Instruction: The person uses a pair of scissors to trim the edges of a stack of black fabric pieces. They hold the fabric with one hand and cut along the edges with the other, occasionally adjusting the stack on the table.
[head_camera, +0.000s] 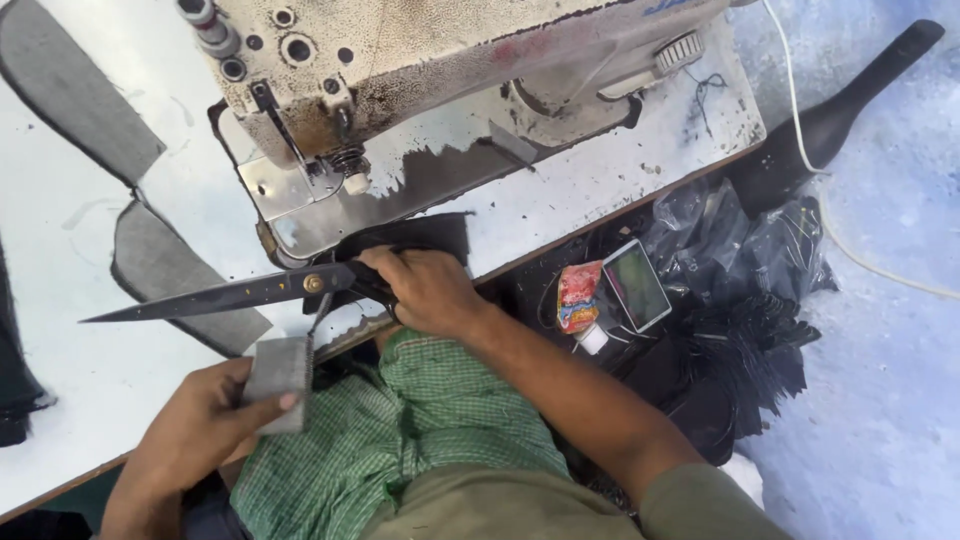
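My right hand (425, 290) grips the handles of large black scissors (215, 298), whose closed blades point left over the white table (80, 380). My left hand (195, 430) holds a small grey fabric piece (278, 372) at the table's near edge, just below the scissors' pivot. A thin thread or strip runs from the fabric piece up toward the scissors. Dark fabric (420, 235) lies under my right hand beside the sewing machine.
A worn industrial sewing machine (420, 70) stands at the back of the table. Grey cut fabric pieces (75, 90) (165, 275) lie on the left. To the right, a phone (636, 285), a small red packet (578, 296) and black plastic bags (740, 300) sit beside the table.
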